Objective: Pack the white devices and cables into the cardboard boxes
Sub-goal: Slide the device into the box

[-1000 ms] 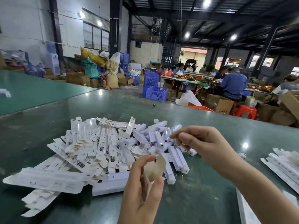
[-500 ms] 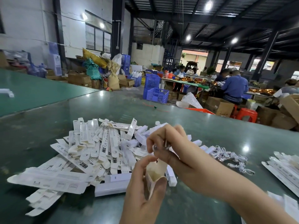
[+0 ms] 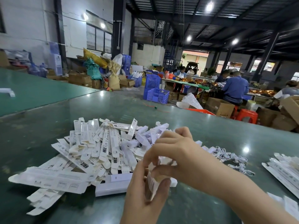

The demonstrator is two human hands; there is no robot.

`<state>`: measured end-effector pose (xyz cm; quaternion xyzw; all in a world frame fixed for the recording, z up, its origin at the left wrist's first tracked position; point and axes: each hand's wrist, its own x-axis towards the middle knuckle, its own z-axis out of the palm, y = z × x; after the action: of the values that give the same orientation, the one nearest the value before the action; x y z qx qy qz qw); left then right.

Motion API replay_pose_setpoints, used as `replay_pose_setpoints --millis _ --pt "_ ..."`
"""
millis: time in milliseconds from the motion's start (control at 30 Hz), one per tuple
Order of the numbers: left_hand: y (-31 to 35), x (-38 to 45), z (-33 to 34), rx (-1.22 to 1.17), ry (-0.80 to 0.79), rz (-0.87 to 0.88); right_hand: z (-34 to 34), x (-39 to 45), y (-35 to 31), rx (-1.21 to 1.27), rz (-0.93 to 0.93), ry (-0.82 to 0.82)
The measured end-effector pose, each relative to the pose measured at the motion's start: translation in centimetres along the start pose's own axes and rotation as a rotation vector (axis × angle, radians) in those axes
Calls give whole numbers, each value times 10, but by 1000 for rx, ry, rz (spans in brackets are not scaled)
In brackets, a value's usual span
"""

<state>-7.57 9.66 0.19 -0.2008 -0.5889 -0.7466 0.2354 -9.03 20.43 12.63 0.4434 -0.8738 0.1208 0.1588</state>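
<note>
Nearest the camera, the left hand (image 3: 145,198) grips a small upright cardboard box (image 3: 151,185), fingers and thumb curled round its sides, open end up. Just above it the right hand (image 3: 176,157) reaches in from the right, its fingertips (image 3: 155,159) bunched together over the box mouth and touching something white there; motion blur hides what it pinches. Both hands are close together, meeting at the box.

Under and beyond them lies the green table (image 3: 48,126). Left of the hands sits a heap of flat white printed cartons (image 3: 97,147), with longer unfolded ones (image 3: 48,177) at the near left edge. Behind the right hand lie small white devices (image 3: 145,136) in a loose pile. To the right, a tangle of white cables (image 3: 231,157) rests on the table, and farther right a stack of flat cartons (image 3: 283,168).

Far off, blue crates (image 3: 155,92) stand on the floor, and seated workers (image 3: 234,88) sit at another table.
</note>
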Motion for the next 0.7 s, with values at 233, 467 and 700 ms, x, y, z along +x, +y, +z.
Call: replay_pose_setpoints --millis 233,467,700 --pt "3 1 0 6 -17 47 12 -1 -3 147 10 41" --pt "4 1 -1 19 73 -32 -11 -8 -6 -34 123 56" --pt "5 -1 1 76 73 -16 -9 1 -9 -8 239 -232"
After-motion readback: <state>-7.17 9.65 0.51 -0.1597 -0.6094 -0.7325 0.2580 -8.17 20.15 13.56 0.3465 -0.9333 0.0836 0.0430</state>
